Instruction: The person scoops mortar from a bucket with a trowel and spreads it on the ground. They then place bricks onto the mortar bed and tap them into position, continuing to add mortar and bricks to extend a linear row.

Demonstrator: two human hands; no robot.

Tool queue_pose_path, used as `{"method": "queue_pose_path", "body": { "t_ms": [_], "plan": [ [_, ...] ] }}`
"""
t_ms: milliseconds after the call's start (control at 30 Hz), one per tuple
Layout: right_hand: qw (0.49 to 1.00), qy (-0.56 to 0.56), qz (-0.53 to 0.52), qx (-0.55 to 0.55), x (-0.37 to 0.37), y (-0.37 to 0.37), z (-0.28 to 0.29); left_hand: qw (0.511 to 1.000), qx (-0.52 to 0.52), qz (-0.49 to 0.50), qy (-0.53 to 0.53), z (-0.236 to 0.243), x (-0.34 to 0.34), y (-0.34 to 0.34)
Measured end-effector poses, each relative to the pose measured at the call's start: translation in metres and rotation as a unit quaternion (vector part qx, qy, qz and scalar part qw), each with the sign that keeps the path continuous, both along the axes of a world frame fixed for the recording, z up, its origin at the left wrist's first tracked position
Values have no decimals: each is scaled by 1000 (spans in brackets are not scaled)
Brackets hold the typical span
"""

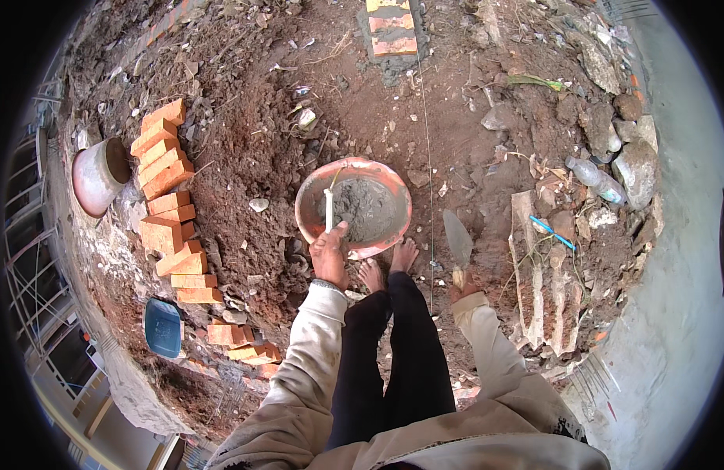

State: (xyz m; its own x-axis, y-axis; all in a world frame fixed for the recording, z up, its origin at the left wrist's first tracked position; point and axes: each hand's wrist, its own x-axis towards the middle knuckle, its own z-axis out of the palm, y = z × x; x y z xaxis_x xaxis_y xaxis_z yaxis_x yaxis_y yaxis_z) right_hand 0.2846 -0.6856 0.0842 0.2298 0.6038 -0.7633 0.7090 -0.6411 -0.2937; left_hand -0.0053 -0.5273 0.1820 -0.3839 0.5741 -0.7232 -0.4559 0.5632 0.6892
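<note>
My left hand point(330, 256) is closed round the lower end of a pale, slim rod point(328, 205) over the near left part of a round reddish basin point(403, 188). A thin yellowish strand runs from the rod's top toward the basin's far rim; whether the rod is joined to the basin I cannot tell. Wet grey mortar point(366, 211) lies in the basin. To the right, my right hand point(462, 290) grips the handle of a pointed trowel point(458, 239), its blade directed away from me. The sleeve partly hides that hand. My bare feet point(388, 264) stand against the basin's near side.
Orange bricks point(164, 167) lie in a row at left, beside a bucket point(99, 178) and a blue tub point(163, 327). A taut string point(428, 141) runs toward mortared bricks point(393, 33). Right are broken slabs point(525, 266), a blue stick point(553, 233), a plastic bottle point(597, 180) and rocks.
</note>
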Motion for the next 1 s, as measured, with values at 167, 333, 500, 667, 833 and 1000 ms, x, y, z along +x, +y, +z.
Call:
{"method": "queue_pose_path", "body": {
  "t_ms": [167,333,500,667,833,1000],
  "plan": [
    [991,-36,129,0,-11,44,-116,995,-96,27,11,-69,1,-82],
    [978,-95,183,8,-57,126,-143,979,-137,153,-15,-77,-30,-142],
    [971,-84,221,-47,-83,137,-149,982,-115,134,-60,-104,-49,-186],
    [965,-73,235,-87,-85,131,-146,972,-192,135,-30,-118,-25,-230],
    [960,-58,242,-129,-96,106,-151,978,-176,109,-10,-123,-36,-225],
    [947,-91,294,-88,-94,103,-164,981,-171,90,14,-139,-56,-230]
  ]
}}
